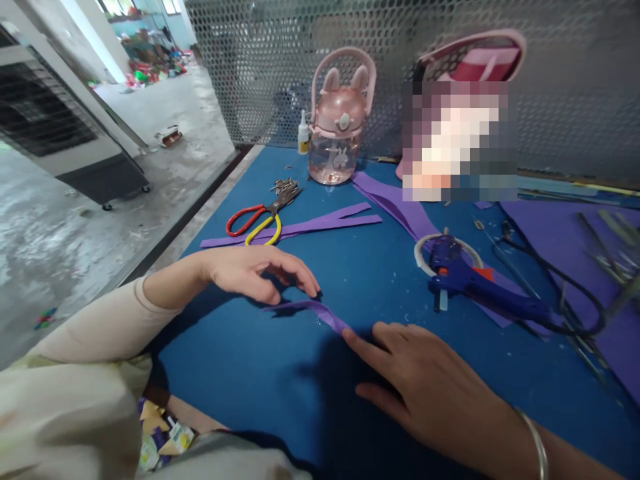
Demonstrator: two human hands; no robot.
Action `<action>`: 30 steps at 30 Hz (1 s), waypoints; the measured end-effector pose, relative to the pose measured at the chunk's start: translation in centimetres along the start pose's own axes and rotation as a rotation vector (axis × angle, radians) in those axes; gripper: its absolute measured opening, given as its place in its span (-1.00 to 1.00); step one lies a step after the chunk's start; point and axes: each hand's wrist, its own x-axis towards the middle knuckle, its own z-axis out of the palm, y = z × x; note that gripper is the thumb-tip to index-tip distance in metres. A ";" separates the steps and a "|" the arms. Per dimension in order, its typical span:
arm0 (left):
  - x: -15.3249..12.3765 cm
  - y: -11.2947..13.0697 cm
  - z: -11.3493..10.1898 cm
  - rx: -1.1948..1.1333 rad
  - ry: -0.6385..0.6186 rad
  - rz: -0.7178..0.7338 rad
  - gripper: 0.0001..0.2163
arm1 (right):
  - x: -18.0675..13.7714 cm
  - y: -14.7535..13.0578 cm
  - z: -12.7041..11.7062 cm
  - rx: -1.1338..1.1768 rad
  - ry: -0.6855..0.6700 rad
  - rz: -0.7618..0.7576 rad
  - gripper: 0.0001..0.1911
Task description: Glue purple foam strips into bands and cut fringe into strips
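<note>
A short, narrow purple strip (327,317) lies slightly curled on the blue tabletop between my two hands. My right hand (425,380) has its index fingertip resting on the strip's near right end, with the thumb and other fingers apart. Just above the strip's left end, my left hand (260,272) hovers with loosely curved fingers and nothing visible in them. Beyond it lie red-and-yellow-handled scissors (274,209), partly over longer purple strips (320,223). To the right, a blue glue gun (465,283) rests with a roll of clear tape (423,257) by its nozzle.
A pink rabbit-eared bottle (334,147) and a small white glue bottle (303,137) stand at the back. Beside them, a pink object (495,63) is partly pixelated. Wide purple sheet (550,233) lies right, near the black cord. A perforated metal panel (260,73) borders the back.
</note>
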 end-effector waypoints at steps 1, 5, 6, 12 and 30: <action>0.0 0.3 0.2 0.012 0.028 -0.025 -0.64 | 0.2 0.2 0.0 0.002 -0.005 -0.026 -0.53; 0.6 0.5 2.1 0.346 0.155 -0.060 -0.64 | 0.3 0.7 0.6 -0.004 0.130 -0.085 -0.54; 0.8 0.4 2.5 0.430 0.177 -0.043 -0.70 | 0.3 0.7 0.7 -0.009 0.168 -0.078 -0.51; 1.5 -1.0 2.5 0.528 0.250 -0.017 -0.80 | 0.6 0.4 1.0 -0.027 0.094 -0.048 -0.40; 2.4 2.1 3.3 0.770 0.267 0.043 -0.70 | 1.3 2.5 -2.5 0.690 -0.172 0.247 -0.29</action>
